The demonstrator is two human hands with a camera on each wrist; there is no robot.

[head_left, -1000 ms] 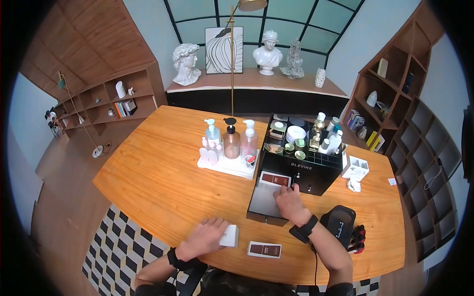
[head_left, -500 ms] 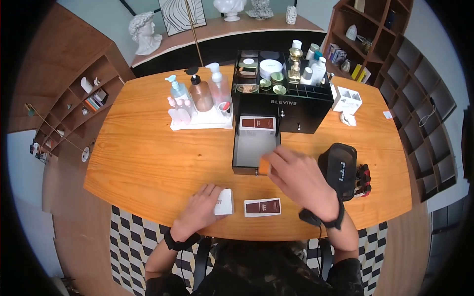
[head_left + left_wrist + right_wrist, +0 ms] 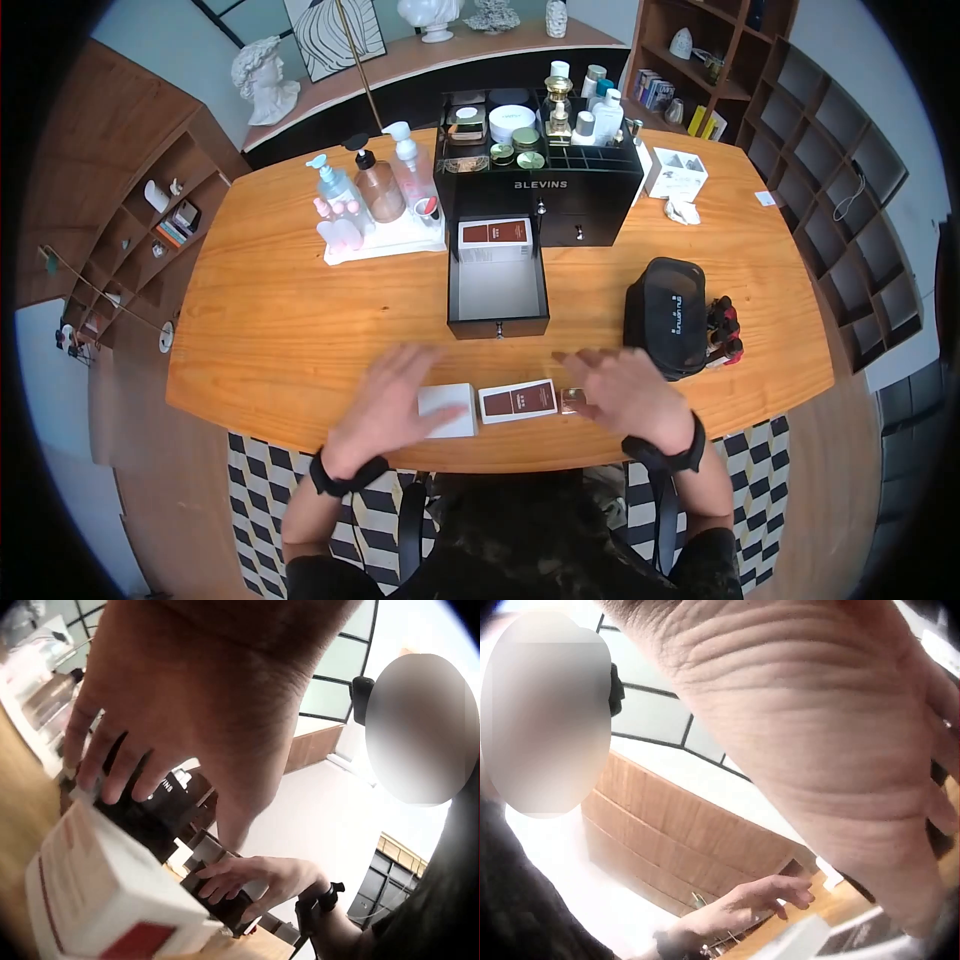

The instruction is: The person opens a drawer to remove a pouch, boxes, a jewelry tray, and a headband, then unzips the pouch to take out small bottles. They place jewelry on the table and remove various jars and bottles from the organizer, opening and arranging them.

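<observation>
My left hand, its fingers spread, is over the left part of a plain white box near the table's front edge. In the left wrist view the fingers are extended above a white box with a red patch, gripping nothing. To its right lies a white box with a brown label. Beside that is a small brown-and-gold item, partly covered by my right hand. The right hand's fingers are extended and blurred, holding nothing. Behind stands a pulled-out drawer, with brown-labelled boxes at its back.
The black organizer holds bottles and jars on top. Pump bottles stand on a white tray to its left. A black case and several red-and-black small bottles sit at the right, with a white compartment box behind.
My right hand has come out of the drawer with a small orange-looking item, now lying on the table beside the labelled box. The left hand has let go of the white box. The view has tilted down.
</observation>
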